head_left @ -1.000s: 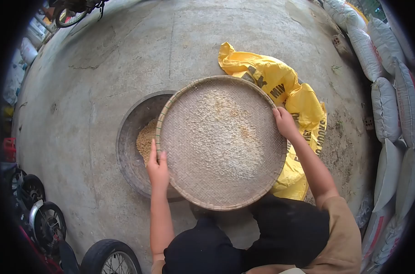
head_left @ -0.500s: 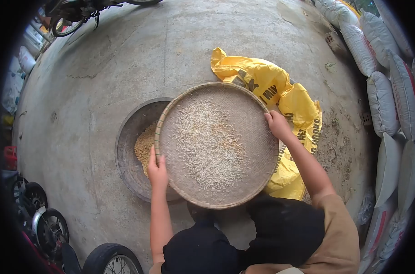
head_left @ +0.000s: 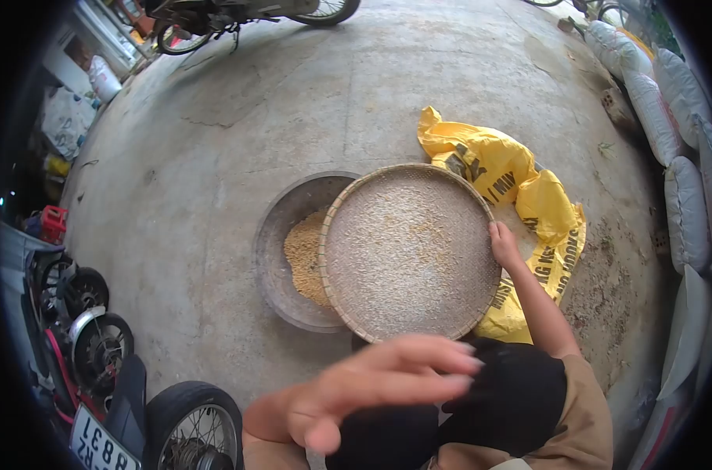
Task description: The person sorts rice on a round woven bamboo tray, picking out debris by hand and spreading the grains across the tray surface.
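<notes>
My right hand grips the right rim of a round woven winnowing basket. Pale grains lie spread over its weave. Close to the camera, my left hand is raised off the basket, fingers stretched out and holding nothing. Partly under the basket's left side stands a wide grey basin with a heap of yellowish grain in it; its right part is hidden. Beyond the basket and to its right lies a crumpled yellow sack with black print.
Stacked white sacks line the right side. Motorbike wheels stand at lower left, and a parked motorbike is at the top. A red crate sits at the left on the concrete floor.
My left hand has let go of the basket's left rim and come up near the camera. The grains have spread more evenly. The whole view has shifted, with things appearing further right.
</notes>
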{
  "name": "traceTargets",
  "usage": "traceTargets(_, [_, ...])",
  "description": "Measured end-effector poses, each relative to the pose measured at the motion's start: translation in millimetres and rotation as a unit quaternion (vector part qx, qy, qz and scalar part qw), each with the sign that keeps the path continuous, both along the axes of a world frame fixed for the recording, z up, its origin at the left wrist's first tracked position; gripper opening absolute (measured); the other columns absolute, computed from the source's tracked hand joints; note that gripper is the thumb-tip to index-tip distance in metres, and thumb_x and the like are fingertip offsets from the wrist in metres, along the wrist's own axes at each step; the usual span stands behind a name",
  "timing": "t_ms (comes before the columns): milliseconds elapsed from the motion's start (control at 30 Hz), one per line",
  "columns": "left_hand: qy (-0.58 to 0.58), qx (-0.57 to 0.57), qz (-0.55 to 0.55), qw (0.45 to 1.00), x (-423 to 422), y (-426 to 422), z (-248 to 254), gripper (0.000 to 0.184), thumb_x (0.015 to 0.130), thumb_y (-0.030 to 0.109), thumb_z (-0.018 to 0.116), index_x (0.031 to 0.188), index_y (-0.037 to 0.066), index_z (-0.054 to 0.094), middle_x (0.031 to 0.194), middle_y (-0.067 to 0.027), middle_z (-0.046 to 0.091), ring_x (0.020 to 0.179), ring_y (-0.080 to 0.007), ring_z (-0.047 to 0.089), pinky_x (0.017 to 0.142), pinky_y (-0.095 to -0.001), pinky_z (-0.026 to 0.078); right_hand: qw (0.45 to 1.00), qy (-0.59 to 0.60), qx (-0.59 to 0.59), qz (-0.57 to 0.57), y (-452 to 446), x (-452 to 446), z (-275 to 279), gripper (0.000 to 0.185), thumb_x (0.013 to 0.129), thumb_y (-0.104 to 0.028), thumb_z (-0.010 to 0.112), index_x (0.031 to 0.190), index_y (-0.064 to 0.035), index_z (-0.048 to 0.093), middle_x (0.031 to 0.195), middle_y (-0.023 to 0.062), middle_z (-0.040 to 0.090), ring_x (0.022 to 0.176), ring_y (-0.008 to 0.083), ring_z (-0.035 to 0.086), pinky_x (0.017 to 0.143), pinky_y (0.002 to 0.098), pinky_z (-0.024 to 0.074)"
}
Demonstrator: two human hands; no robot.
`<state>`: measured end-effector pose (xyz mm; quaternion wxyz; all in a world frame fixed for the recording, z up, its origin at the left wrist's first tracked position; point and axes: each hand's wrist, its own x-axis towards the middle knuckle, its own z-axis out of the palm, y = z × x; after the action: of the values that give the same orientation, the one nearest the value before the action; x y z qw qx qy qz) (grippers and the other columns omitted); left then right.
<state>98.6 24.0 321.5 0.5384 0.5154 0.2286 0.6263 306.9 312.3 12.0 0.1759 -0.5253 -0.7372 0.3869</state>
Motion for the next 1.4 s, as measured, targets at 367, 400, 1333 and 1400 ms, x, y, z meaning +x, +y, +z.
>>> traceTargets(367, [-0.29,0.287,-0.135,0.903,122,-43,34,0.073,0.081,0.064,0.04,0.111,-0.001,0.059,0.128,-0.0279,0.034,0.123,-0.0398,0.022,0.102,-0.049,0.015,0.994,-0.067,0.071,0.05,-43,40,51,0.074,0.085,-0.034,0.053,0.138,-0.0016,0.014,0.127,0.0305,0.037,0.119,0.0396,0.037,0.099,0.0392,0.0309])
traceTargets(400, [-0.281,0.294,-0.134,0.904,126,-47,38,0.073,0.081,0.064,0.04,0.111,-0.001,0.059,0.128,-0.0279,0.034,0.123,-0.0398,0.022,0.102,-0.049,0.015,0.994,-0.059,0.079,0.054,-44,44,54,0.074,0.085,-0.034,0.053,0.138,-0.0016,0.014,0.127,0.0305,0.037,0.119,0.0396,0.037,0.099,0.0392,0.0309])
traceTargets(1333, [0.152,-0.432,0.448,0.768,-101,-69,-187,0.023,0.091,0.024,0.048,0.104,0.006,0.053,0.087,-0.0033,0.061,0.072,-0.0119,0.058,0.062,-0.0224,0.041,0.991,-0.119,0.032,0.055,-33,35,76,0.056,0.084,-0.033,0.051,0.126,0.0012,0.037,0.114,0.0242,0.052,0.105,0.0373,0.05,0.091,0.0412,0.0382])
traceTargets(1400, [0.144,-0.504,0.427,0.737,-106,-52,-234,0.033,0.091,0.028,0.047,0.115,0.005,0.05,0.099,-0.0069,0.059,0.082,-0.0121,0.058,0.067,-0.0257,0.043,0.992,-0.074,-0.043,0.089,-33,35,72,0.045,0.087,-0.029,0.048,0.12,0.0007,0.043,0.111,0.0259,0.053,0.104,0.0381,0.05,0.09,0.042,0.0383])
